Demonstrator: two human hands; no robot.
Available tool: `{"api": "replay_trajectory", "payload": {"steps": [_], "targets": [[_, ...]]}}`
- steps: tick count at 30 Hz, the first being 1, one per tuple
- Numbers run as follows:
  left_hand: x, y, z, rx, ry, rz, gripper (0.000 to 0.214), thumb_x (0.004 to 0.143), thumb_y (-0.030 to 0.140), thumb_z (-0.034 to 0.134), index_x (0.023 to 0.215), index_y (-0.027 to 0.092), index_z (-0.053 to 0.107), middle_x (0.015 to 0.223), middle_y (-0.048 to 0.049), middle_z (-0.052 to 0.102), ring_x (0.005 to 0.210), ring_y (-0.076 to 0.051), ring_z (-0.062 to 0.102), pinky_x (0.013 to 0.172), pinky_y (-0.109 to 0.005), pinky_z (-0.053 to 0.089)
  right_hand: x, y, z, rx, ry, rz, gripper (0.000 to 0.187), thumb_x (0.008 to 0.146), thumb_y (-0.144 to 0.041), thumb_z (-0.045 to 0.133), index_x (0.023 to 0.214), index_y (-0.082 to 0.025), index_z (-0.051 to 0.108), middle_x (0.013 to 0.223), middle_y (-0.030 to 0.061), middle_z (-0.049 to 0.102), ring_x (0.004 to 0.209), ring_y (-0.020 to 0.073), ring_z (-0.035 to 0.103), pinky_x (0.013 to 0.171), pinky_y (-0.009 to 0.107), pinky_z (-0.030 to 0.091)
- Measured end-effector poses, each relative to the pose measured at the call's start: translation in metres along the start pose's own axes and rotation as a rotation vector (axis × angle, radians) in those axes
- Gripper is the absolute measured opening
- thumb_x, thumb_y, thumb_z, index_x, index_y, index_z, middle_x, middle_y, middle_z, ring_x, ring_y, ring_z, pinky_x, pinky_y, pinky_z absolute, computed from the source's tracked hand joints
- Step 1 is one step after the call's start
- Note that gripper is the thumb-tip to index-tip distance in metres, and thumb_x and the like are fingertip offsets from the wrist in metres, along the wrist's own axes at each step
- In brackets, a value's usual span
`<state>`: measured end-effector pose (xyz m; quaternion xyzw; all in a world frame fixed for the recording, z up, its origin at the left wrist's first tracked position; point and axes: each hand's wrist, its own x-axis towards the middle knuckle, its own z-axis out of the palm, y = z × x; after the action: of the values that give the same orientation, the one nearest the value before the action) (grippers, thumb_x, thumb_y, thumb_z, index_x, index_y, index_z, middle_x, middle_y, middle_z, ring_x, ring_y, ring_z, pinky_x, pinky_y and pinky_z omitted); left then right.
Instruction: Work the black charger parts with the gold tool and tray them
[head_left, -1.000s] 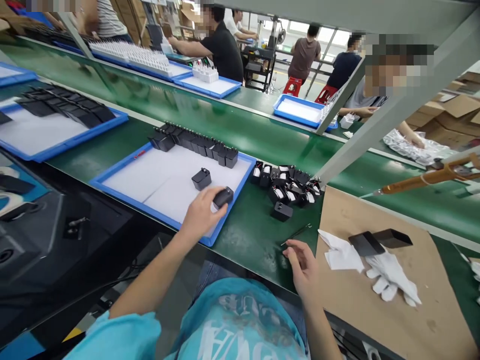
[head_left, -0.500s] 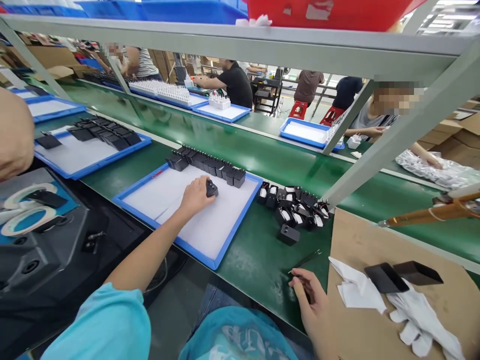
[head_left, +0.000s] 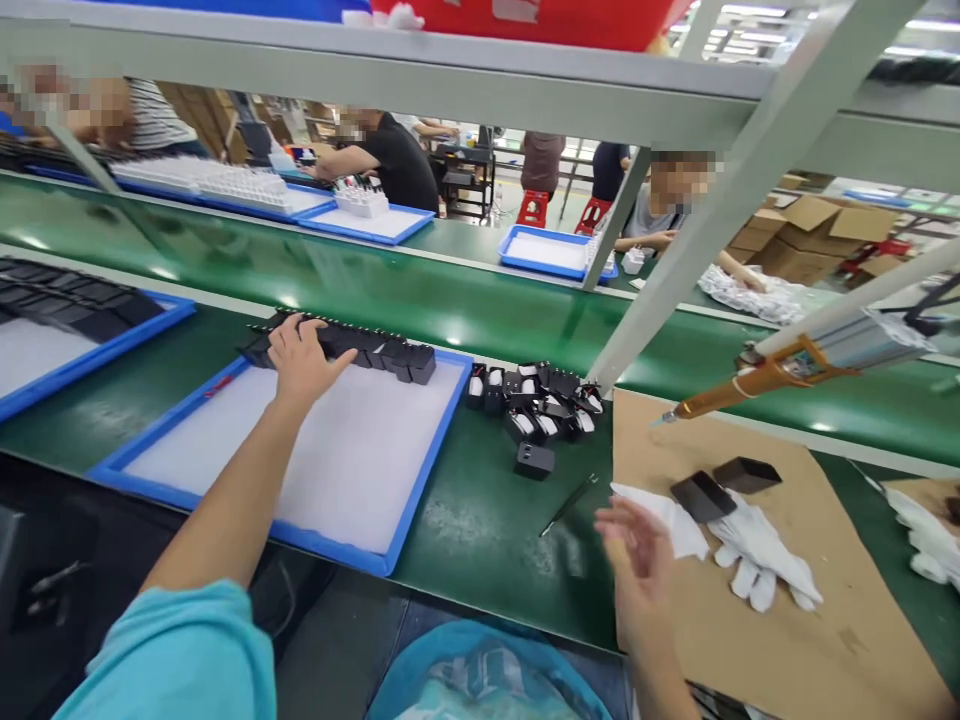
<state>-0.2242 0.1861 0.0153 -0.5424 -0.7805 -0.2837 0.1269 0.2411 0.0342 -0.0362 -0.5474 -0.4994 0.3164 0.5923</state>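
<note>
My left hand [head_left: 304,355] is over the left part of a row of small black boxes [head_left: 375,350]. Its thumb is spread wide from the fingers and no box shows in its grasp; the fingertips partly hide the boxes behind. The row stands along the far side of a blue-rimmed tray [head_left: 416,500] with a white lining. My right hand [head_left: 637,545], slightly blurred, hovers by the edge of the cardboard with loose fingers and nothing visible in them. Left of it, tweezers [head_left: 568,505] lie on the green table. A single black box [head_left: 535,460] sits beyond them.
A cluster of open black boxes with white parts [head_left: 551,400] stands right of the tray. On the cardboard [head_left: 750,640] lie white gloves [head_left: 769,550] and two dark blocks. An orange-bodied tool [head_left: 742,385] hangs above it. A slanted shelf post [head_left: 675,240] rises behind; co-workers sit across the line.
My left hand has moved left and back to the row, and the black box it held is no longer visible in it. My right hand has moved away from the tweezers. The view has shifted right.
</note>
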Motion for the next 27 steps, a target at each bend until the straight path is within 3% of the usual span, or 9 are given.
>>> {"api": "replay_trajectory", "payload": {"steps": [2,4,5,8,11,15,21,24,27], "targets": [[-0.024,0.042,-0.006,-0.186,-0.124,0.172,0.039,0.085,0.041,0.057,0.116,0.017,0.053,0.126,-0.0165,0.055,0.124,-0.034,0.047,0.104,-0.051,0.039,0.034,-0.015,-0.017,0.018,0.252,-0.134,0.038,0.078,-0.027,0.07,0.113,-0.024,0.055,0.116,0.0068,0.059,0.106,0.0195,0.061,0.093,0.041,0.052],[-0.058,0.093,-0.012,-0.379,-0.388,0.339,0.04,0.087,0.045,0.055,0.117,0.02,0.053,0.117,-0.0103,0.062,0.107,-0.027,0.06,0.093,-0.042,0.049,0.079,-0.027,-0.038,0.093,0.443,-0.274,0.052,0.071,-0.022,0.073,0.117,-0.027,0.049,0.126,0.0056,0.052,0.118,0.0201,0.055,0.102,0.045,0.045],[-0.076,0.118,-0.014,-0.437,-0.515,0.426,0.042,0.087,0.047,0.056,0.12,0.022,0.052,0.119,-0.0083,0.062,0.106,-0.025,0.061,0.091,-0.039,0.051,0.103,-0.031,-0.048,0.113,0.466,-0.288,0.062,0.065,-0.021,0.075,0.119,-0.028,0.046,0.13,0.0054,0.049,0.121,0.0206,0.052,0.105,0.046,0.042],[-0.119,0.18,-0.014,-0.456,-0.718,0.702,0.056,0.083,0.044,0.064,0.132,0.023,0.047,0.132,-0.0086,0.058,0.116,-0.027,0.057,0.092,-0.038,0.051,0.169,-0.035,-0.072,0.239,0.315,-0.149,0.088,0.05,-0.021,0.076,0.127,-0.035,0.035,0.139,0.0046,0.037,0.128,0.0216,0.045,0.104,0.045,0.04],[-0.134,0.214,-0.006,-0.433,-0.751,0.85,0.059,0.078,0.021,0.066,0.134,0.019,0.046,0.126,-0.01,0.062,0.112,-0.029,0.057,0.089,-0.039,0.05,0.208,-0.031,-0.077,0.251,0.133,-0.042,0.081,0.047,-0.018,0.076,0.119,-0.036,0.043,0.128,0.0036,0.048,0.114,0.0225,0.057,0.09,0.042,0.048],[-0.126,0.221,0.0,-0.432,-0.757,0.892,0.058,0.072,0.003,0.052,0.127,0.02,0.051,0.119,-0.0074,0.065,0.112,-0.028,0.055,0.092,-0.04,0.046,0.223,-0.019,-0.07,0.243,0.072,0.012,0.072,0.048,-0.018,0.075,0.112,-0.035,0.047,0.113,-0.001,0.052,0.101,0.0187,0.063,0.08,0.036,0.051],[-0.111,0.186,-0.021,-0.476,-1.015,0.889,0.06,0.063,-0.002,0.045,0.115,0.025,0.061,0.105,-0.0053,0.068,0.111,-0.027,0.056,0.097,-0.042,0.043,0.196,-0.03,-0.061,0.284,0.037,0.04,0.062,0.055,-0.022,0.078,0.11,-0.033,0.051,0.111,-0.0021,0.058,0.092,0.0164,0.067,0.081,0.037,0.052],[-0.117,0.159,-0.043,-0.524,-1.107,0.807,0.064,0.07,-0.001,0.042,0.124,0.029,0.058,0.123,-0.0056,0.062,0.124,-0.026,0.05,0.1,-0.041,0.044,0.165,-0.049,-0.053,0.305,-0.016,0.073,0.053,0.06,-0.025,0.079,0.107,-0.033,0.057,0.111,-0.0027,0.061,0.088,0.0155,0.068,0.079,0.034,0.054],[-0.14,0.139,-0.058,-0.546,-0.978,0.66,0.062,0.083,0.015,0.049,0.142,0.031,0.041,0.152,-0.0068,0.038,0.141,-0.027,0.033,0.107,-0.043,0.042,0.13,-0.065,-0.042,0.322,-0.083,0.073,0.04,0.07,-0.028,0.075,0.107,-0.031,0.061,0.115,0.0,0.062,0.088,0.0145,0.067,0.077,0.032,0.055]]}}
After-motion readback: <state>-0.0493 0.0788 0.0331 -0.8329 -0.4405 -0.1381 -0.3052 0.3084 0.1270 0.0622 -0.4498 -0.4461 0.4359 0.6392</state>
